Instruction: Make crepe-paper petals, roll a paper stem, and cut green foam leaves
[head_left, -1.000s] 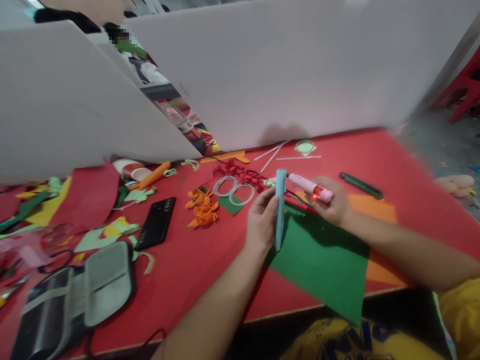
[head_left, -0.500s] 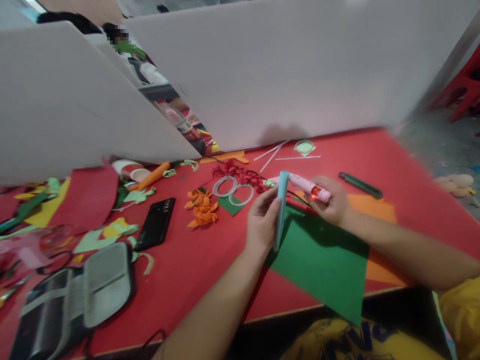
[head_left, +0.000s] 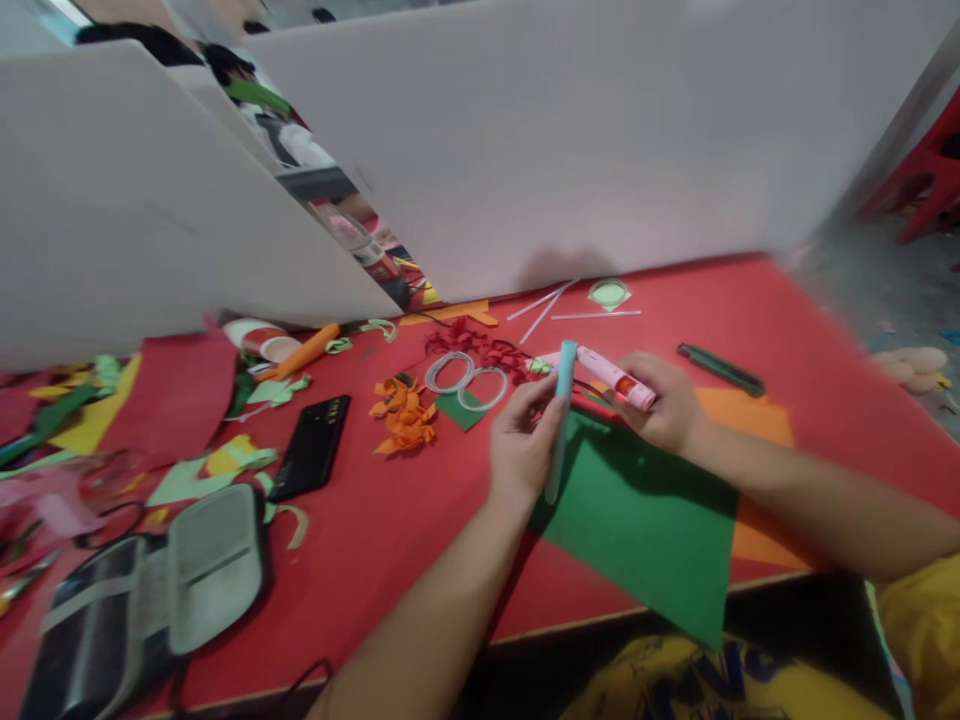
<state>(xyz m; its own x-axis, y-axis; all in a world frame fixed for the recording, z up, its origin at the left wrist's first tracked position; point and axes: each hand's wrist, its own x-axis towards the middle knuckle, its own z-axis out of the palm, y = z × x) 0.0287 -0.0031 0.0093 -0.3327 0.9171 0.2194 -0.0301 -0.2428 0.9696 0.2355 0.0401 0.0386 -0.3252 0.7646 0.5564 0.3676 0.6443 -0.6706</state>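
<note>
Two hands: the left hand (head_left: pixel 525 440) pinches one blue stick (head_left: pixel 561 420) over one green sheet (head_left: pixel 652 530), lengthwise toward the board (head_left: pixel 600 150); the right hand (head_left: pixel 660 400) grips one pink tool (head_left: pixel 611 376), slanting leftward to the stick.

case (head_left: pixel 217 570) left of phone (head_left: pixel 311 447) | rings (head_left: pixel 469 375) right of phone | cutter (head_left: pixel 720 369) right of rings | all on table (head_left: pixel 390 560)
</note>
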